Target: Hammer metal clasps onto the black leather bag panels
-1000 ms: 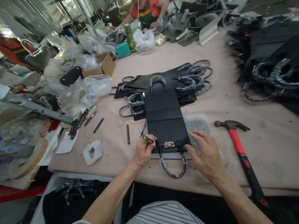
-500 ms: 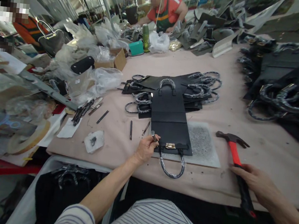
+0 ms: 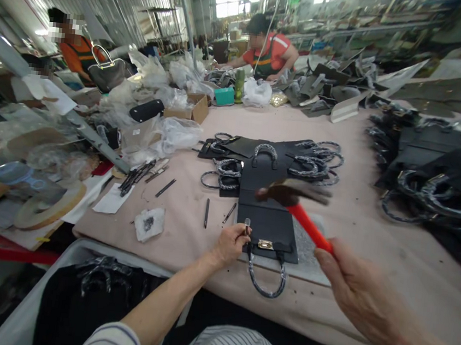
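Observation:
My left hand [image 3: 231, 245] pinches a short metal punch [image 3: 247, 226] upright at the left edge of a black bag panel [image 3: 268, 223]. Close beside it on the panel is a gold clasp [image 3: 265, 245], and a plastic-wrapped handle [image 3: 265, 291] loops toward me. My right hand [image 3: 351, 273] is closed round the red grip of a claw hammer [image 3: 311, 227]. The hammer is raised over the panel, its head blurred and apart from the punch. Under the panel lies a pale slab [image 3: 311, 269], partly covered. The punch's lower tip is hidden by my fingers.
More black bag panels with wrapped handles [image 3: 316, 165] lie behind, and a large pile [image 3: 441, 162] stands at the right. Thin metal tools [image 3: 206, 214] rest left of the panel. A white bin [image 3: 19, 304] holds black pieces below the table. Two people [image 3: 272, 50] are across the room.
My right hand has lifted the hammer off the table and swung it left over the panel. My left hand still holds the punch at the panel's edge. The view has tilted upward.

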`<state>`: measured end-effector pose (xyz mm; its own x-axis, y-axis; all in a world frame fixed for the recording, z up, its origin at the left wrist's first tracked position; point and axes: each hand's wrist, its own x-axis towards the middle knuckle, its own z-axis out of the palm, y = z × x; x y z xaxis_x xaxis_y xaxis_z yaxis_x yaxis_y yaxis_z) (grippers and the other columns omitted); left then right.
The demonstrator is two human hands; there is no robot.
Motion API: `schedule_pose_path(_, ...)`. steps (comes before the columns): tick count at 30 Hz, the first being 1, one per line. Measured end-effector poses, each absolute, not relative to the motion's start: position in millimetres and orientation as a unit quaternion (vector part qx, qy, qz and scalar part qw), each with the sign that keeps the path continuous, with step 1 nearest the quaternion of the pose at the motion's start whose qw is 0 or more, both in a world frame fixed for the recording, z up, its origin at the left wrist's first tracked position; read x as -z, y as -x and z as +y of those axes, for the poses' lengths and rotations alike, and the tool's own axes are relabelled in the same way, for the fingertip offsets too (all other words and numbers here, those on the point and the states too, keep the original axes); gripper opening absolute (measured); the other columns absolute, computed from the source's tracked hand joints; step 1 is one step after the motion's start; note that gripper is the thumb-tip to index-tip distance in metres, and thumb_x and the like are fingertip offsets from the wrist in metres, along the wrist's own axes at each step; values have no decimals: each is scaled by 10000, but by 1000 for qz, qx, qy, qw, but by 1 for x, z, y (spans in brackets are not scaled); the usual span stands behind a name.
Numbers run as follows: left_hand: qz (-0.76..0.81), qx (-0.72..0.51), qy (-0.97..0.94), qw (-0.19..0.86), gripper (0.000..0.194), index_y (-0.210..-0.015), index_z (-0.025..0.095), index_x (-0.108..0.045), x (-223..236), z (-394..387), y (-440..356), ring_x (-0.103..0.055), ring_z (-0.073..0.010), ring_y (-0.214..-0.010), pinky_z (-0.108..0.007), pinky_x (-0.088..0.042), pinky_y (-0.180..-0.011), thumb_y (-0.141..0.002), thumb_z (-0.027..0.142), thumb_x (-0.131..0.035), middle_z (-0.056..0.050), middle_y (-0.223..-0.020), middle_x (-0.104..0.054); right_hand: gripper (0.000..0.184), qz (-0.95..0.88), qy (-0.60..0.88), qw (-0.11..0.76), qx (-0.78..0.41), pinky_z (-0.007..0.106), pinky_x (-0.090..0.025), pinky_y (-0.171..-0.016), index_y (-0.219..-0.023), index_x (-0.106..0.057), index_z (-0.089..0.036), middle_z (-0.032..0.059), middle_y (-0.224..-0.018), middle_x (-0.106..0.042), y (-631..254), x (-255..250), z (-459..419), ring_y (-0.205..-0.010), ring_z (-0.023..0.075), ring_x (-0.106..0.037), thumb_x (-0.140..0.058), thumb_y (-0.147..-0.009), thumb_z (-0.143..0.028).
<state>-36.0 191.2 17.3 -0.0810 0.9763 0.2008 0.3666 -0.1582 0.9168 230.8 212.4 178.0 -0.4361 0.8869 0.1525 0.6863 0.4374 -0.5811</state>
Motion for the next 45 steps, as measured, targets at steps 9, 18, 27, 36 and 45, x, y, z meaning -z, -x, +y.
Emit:
schedule_pose_path(9, 559, -469, -608, 313, 170, -928, 195, -653, -17, 191, 35, -688, -190, -928, -303, -539, -888, -829, 75, -586, -35, -954, -726, 338, -864, 400, 296, -75, 272, -220, -436, -792, -422, -258, -61, -494, -441, -214, -204, 210, -355, 113, -380, -370, -1055, -464)
schedule_pose_path(18, 553, -462, -620, 311, 151, -912, 200, -651, -18, 191, 35, -685, -195, -943, -309, -543, -898, -835, 86, -588, -42, -968, -724, 319, -856, 431, 259, -119, 278, -243, -449, -803, -469, -250, -48, -517, -482, -219, -199, 207, -389, 123, -422, -415, -1037, -460)
schedule_pose_path(27, 546, -456, -625, 322, 151, -955, 195, -657, -19, 190, 37, -681, -186, -930, -312, -545, -891, -865, 107, -574, -43, -975, -723, 381, -857, 459, 145, -186, 278, -195, -461, -767, -467, -236, -38, -497, -465, -236, -181, 207, -397, 113, -368, -399, -1009, -523)
schedule_pose_path(36, 544, -436, -644, 314, 175, -1035, 186, -652, -23, 192, 40, -681, -201, -1005, -348, -540, -954, -886, 134, -576, -72, -1053, -716, 408, -533, 690, 168, -460, 251, -350, -370, -750, -482, -228, -39, -552, -447, -318, -100, 232, -412, 128, -416, -408, -922, -591)
schedule_pose_path(45, 535, -411, -678, 293, 116, -1002, 187, -647, -39, 198, 47, -685, -218, -1077, -383, -533, -1005, -896, 167, -604, -97, -1159, -712, 451, -781, 576, 217, -106, 493, -444, -1039, -1296, -568, -86, 244, -1355, -562, -274, -64, 230, -1249, 334, -542, -476, -981, -395)
